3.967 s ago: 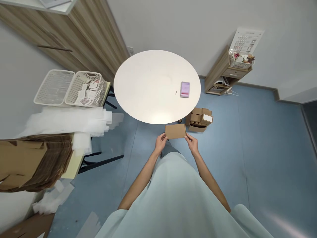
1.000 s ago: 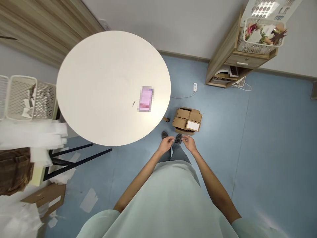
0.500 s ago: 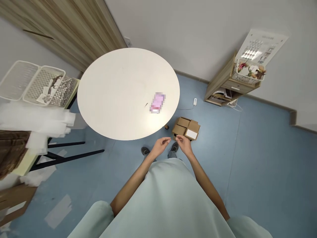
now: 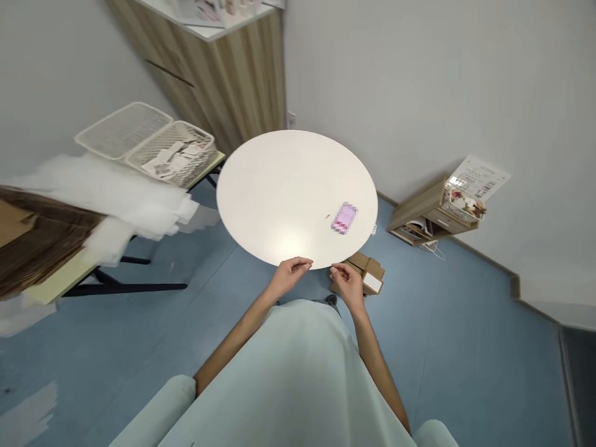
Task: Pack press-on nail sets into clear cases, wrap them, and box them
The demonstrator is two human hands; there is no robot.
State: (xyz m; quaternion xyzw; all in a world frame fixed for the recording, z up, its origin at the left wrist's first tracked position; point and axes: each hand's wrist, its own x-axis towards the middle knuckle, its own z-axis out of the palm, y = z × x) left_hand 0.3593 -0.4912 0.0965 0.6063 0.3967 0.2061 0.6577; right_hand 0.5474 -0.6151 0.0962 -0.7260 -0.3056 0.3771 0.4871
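My left hand (image 4: 287, 276) is at the near edge of the round white table (image 4: 279, 192), thumb and fingers drawn together in a pinch. A short gap to the right, my right hand (image 4: 349, 285) pinches in the same way, its fingertips pointing at the left hand. Whatever the fingertips hold, if anything, is too small to make out. On the tabletop beyond my right hand lies a flat pink-purple thing (image 4: 344, 218), blurred into blocks. Beside it, to the left, is a tiny thin dark object (image 4: 327, 216).
Cardboard boxes (image 4: 374, 268) stand on the floor behind my right hand. To the left, a side table (image 4: 56, 279) bears white foam sheets (image 4: 116, 192), brown packing material and an open white basket (image 4: 172, 152). A wooden cabinet (image 4: 242, 74) and a small shelf unit (image 4: 419, 208) stand by the walls.
The view has tilted up and turned left, so the table appears farther right and lower. Both hands remain pinched, now overlapping the table's near edge in view and slightly farther apart.
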